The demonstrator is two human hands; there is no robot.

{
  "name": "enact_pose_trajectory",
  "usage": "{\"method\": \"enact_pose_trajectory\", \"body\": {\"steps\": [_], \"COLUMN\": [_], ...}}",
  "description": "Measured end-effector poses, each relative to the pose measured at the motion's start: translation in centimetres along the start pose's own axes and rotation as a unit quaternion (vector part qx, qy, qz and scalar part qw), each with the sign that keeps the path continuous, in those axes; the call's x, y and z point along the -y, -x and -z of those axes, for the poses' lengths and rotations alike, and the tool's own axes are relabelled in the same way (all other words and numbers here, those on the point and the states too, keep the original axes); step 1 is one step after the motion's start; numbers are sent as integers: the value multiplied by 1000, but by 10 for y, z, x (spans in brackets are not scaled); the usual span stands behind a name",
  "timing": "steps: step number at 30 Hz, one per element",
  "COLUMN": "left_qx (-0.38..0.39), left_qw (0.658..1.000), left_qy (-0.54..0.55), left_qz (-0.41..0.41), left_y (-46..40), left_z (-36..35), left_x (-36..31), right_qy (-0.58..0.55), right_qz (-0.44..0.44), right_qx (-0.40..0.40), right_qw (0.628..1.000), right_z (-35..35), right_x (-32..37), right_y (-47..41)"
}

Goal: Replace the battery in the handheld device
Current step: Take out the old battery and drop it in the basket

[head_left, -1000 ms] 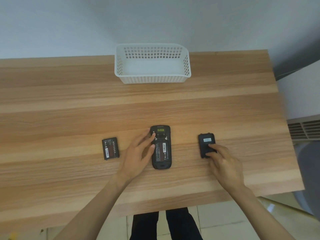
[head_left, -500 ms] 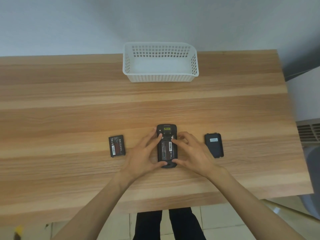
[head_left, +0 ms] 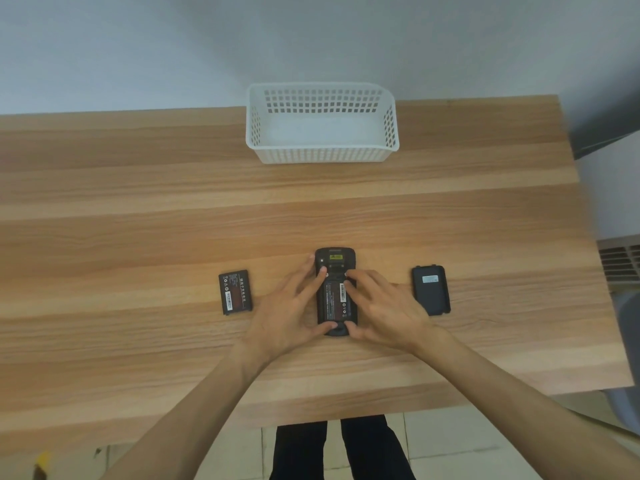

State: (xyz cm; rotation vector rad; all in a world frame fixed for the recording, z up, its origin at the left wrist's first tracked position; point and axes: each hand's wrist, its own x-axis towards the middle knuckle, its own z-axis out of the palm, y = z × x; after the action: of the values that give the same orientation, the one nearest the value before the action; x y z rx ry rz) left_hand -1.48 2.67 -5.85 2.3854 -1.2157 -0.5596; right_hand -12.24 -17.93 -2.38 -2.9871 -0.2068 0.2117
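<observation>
Both hands sit spread on the wood-grain table [head_left: 138,209] at lower center of the frame, left hand [head_left: 287,311] and right hand [head_left: 384,311] half open, thumbs and fingertips pinching the sides of the black handheld device [head_left: 335,261], back open with a labelled battery [head_left: 335,301] inside. Upper center has a white perforated plastic basket [head_left: 322,154]; smaller stuff: smooth black back cover [head_left: 430,289] right, flat spare battery [head_left: 235,292] left.

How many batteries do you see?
2. One battery lies loose on the table, left of the hands. The other battery sits inside the open handheld device, partly under fingers.
</observation>
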Motion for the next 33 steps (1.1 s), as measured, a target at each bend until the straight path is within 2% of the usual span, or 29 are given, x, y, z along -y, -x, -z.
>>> {"method": "enact_pose_trajectory", "body": {"steps": [4, 9, 13, 25, 33], "left_qx": [-1, 7, -1, 7, -12], "left_qw": [1000, 1000, 1000, 1000, 1000], "left_qy": [-5, -22, -24, -27, 16], "left_qz": [-5, -16, -15, -13, 8], "left_y": [-1, -3, -2, -1, -1], "left_z": [-1, -7, -7, -5, 1], "left_x": [1, 6, 6, 4, -5], "right_qy": [-30, -59, -63, -6, -17], "right_qz": [4, 53, 54, 54, 46], "right_qx": [-8, 61, 73, 70, 7], "right_qw": [1000, 995, 994, 996, 999], "right_z": [-1, 5, 7, 6, 13], "right_x": [-6, -26, -27, -4, -5], "right_y": [-4, -11, -10, -15, -10]}}
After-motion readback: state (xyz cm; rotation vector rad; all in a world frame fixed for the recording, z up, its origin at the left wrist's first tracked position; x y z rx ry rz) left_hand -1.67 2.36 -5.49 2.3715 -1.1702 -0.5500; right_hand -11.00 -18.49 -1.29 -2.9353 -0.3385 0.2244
